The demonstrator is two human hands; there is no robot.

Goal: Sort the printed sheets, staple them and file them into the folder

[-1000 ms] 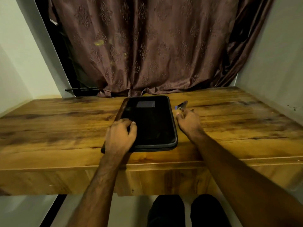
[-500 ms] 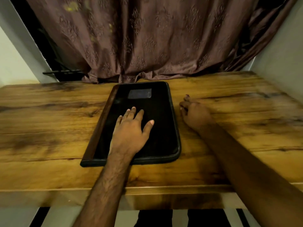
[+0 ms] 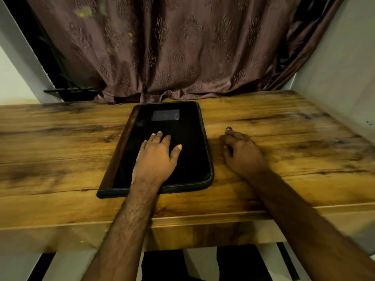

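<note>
A black zip folder (image 3: pixel 188 126) with a brown spine strip lies shut on the wooden table (image 3: pixel 60 151), long side pointing away from me. My left hand (image 3: pixel 156 157) rests flat on its cover, fingers straight and slightly spread. To the right of the folder, my right hand (image 3: pixel 243 153) sits on the table with its fingers curled over a small stapler (image 3: pixel 228 128). Only the stapler's dark tip shows past the fingertips. No printed sheets are in view.
A brown patterned curtain (image 3: pixel 182 57) hangs down to the table's back edge, just behind the folder. A pale wall (image 3: pixel 334 82) bounds the table on the right. My legs (image 3: pixel 203 264) show below the table's front edge.
My left hand went from gripping the folder's near left corner to lying flat on its cover. My right hand closed over the stapler, which lay exposed before. The camera moved closer.
</note>
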